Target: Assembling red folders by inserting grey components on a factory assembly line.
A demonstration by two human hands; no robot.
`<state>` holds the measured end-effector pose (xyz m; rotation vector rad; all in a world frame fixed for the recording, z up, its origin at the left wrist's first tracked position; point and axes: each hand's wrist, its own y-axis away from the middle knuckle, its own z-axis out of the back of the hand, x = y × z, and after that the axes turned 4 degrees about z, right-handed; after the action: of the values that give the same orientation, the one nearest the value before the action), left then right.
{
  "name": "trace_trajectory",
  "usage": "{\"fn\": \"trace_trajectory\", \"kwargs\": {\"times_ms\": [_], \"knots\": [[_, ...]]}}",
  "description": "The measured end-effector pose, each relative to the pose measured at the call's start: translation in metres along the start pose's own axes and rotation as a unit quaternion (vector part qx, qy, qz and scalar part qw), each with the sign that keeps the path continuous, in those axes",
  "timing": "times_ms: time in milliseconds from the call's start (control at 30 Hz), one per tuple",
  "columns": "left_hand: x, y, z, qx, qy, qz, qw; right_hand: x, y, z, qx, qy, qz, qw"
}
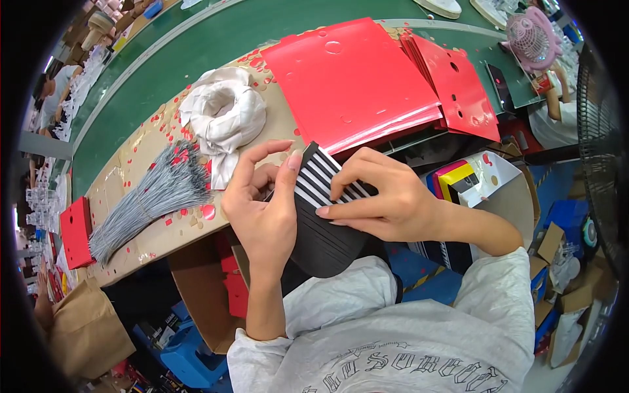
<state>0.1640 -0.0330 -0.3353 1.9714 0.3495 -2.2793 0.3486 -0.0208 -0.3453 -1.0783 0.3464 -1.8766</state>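
In front of my chest I hold a black piece (321, 239) with black and white stripes across its upper part. I cannot make out its exact kind; its lower part is plain black with fine ridges. My left hand (265, 193) grips its upper left edge, thumb in front and the index finger arched above. My right hand (383, 196) pinches the striped part from the right, thumb and fingertips against the stripes. The lower end hangs over my lap. A bundle of grey cords (157, 200) lies on the table to the left of my left hand.
Large glossy red sheets (360, 78) are stacked ahead, with punched red pieces (458, 92) beside them. A white cloth roll (226, 108) sits on cardboard (131, 170) strewn with red scraps. Far right are a pink fan (532, 39) and a black fan guard (596, 131). An open carton (206, 288) stands below the table edge.
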Motion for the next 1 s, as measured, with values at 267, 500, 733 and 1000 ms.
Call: {"fn": "trace_trajectory", "kwargs": {"times_ms": [267,500,733,1000], "knots": [[0.004,0.003,0.000,-0.007,0.084,-0.011,0.996,-0.002,-0.002,-0.004,0.024,-0.111,-0.075,0.991],[0.005,0.002,0.004,-0.014,0.092,-0.024,0.995,0.006,-0.002,-0.008,-0.002,-0.074,-0.045,0.996],[0.005,0.000,0.001,0.002,0.091,-0.014,0.996,0.001,0.000,-0.005,0.014,-0.092,-0.070,0.993],[0.022,-0.002,-0.008,0.154,-0.052,0.033,0.986,-0.046,-0.046,0.048,0.030,-0.029,-0.187,0.981]]}}
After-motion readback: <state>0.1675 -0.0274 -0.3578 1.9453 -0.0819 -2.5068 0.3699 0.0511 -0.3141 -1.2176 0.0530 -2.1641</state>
